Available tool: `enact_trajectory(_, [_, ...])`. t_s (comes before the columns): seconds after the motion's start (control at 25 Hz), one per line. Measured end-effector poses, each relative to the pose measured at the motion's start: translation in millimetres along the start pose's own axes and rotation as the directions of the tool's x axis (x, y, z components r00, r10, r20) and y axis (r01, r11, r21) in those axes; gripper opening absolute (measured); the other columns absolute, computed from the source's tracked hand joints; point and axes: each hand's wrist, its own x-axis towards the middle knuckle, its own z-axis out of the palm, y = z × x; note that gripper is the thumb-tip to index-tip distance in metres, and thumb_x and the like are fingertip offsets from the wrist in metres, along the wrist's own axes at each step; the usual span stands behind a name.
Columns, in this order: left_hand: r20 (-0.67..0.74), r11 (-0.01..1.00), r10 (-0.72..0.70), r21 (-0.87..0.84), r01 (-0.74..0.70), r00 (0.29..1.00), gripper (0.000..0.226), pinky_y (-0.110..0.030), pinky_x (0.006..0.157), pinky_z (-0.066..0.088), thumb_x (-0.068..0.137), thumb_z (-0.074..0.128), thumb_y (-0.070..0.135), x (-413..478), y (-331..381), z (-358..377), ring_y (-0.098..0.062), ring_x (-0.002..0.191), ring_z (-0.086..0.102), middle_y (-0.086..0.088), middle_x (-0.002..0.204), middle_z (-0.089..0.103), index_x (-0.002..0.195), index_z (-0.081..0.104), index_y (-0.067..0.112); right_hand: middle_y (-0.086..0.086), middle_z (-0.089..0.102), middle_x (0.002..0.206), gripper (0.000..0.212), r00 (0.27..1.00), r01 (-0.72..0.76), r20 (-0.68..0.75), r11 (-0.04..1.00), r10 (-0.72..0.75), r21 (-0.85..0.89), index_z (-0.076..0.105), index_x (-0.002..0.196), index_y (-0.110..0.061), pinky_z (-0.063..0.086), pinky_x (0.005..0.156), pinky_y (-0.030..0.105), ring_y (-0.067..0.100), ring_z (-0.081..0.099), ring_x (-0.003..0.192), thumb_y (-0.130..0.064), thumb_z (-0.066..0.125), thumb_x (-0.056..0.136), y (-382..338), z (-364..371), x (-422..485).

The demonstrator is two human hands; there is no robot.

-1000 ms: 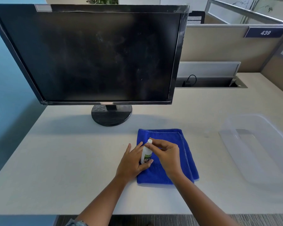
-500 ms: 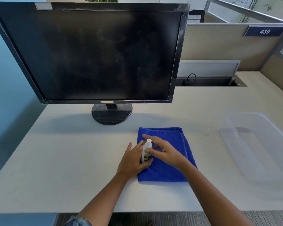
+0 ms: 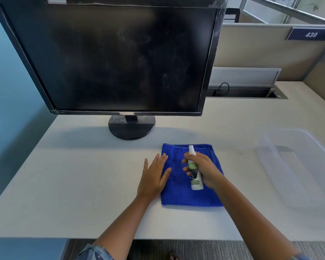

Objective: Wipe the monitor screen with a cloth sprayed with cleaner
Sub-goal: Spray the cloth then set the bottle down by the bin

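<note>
The small white spray bottle with a green label [image 3: 194, 170] has passed from the left hand [image 3: 154, 175] to the right hand [image 3: 204, 168], whose fingers wrap it over the folded blue microfibre cloth [image 3: 178, 192] on the pale worktop [image 3: 83, 184]. The left hand now lies flat and empty at the cloth's edge. Spraying seems imminent; the nozzle's direction is unclear. The dusty black monitor screen [image 3: 116, 59] awaits wiping.

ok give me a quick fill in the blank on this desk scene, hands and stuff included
1. The right hand grips a small white ____ bottle.
2. The left hand lies flat, its fingers on the left edge of the ____ cloth.
3. The monitor screen is dark and looks ____ with smudges.
4. A clear plastic ____ sits at the right of the desk.

Missing words: spray; blue; dusty; bin
</note>
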Motion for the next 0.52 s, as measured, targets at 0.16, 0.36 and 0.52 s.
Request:
enact_trajectory(0.16, [-0.008, 0.989, -0.021, 0.147, 0.022, 1.000, 0.043, -0.045, 0.116, -0.004, 0.101, 0.030, 0.022, 1.4, -3.3, 2.9, -0.014, 0.143, 0.020, 0.005, 0.152, 0.031, 0.144, 0.030, 0.019, 0.003, 0.057, 0.055, 0.057, 0.935, -0.354, -0.059, 0.930, 0.349, -0.096, 0.063, 0.065, -0.013, 0.045, 0.044, 0.024, 0.016, 0.051, 0.044, -0.066, 0.054, 0.081, -6.5, -1.6, 4.6])
enact_trajectory(0.36, [0.002, 0.969, -0.031, 0.246, 0.030, 1.000, 0.045, -0.049, 0.115, -0.008, 0.099, 0.029, 0.019, 0.7, -4.3, 4.6, -0.016, 0.144, 0.016, 0.006, 0.153, 0.031, 0.143, 0.032, 0.019, 0.004, 0.052, 0.050, 0.062, 0.953, -0.278, -0.239, 0.856, 0.188, -0.436, 0.052, 0.055, -0.012, 0.038, 0.041, 0.023, 0.016, 0.044, 0.035, -0.069, 0.048, 0.080, -19.1, 2.9, 22.7])
enact_trajectory(0.52, [-0.006, 0.968, -0.033, 0.247, 0.033, 0.999, 0.044, -0.049, 0.115, -0.007, 0.099, 0.031, 0.021, 1.0, -5.0, 6.0, -0.018, 0.144, 0.018, 0.004, 0.152, 0.033, 0.142, 0.035, 0.018, 0.002, 0.053, 0.048, 0.059, 0.958, -0.265, -0.254, 0.757, 0.135, -0.597, 0.051, 0.056, -0.012, 0.040, 0.040, 0.022, 0.016, 0.046, 0.037, -0.066, 0.049, 0.080, -21.2, 11.0, 35.4])
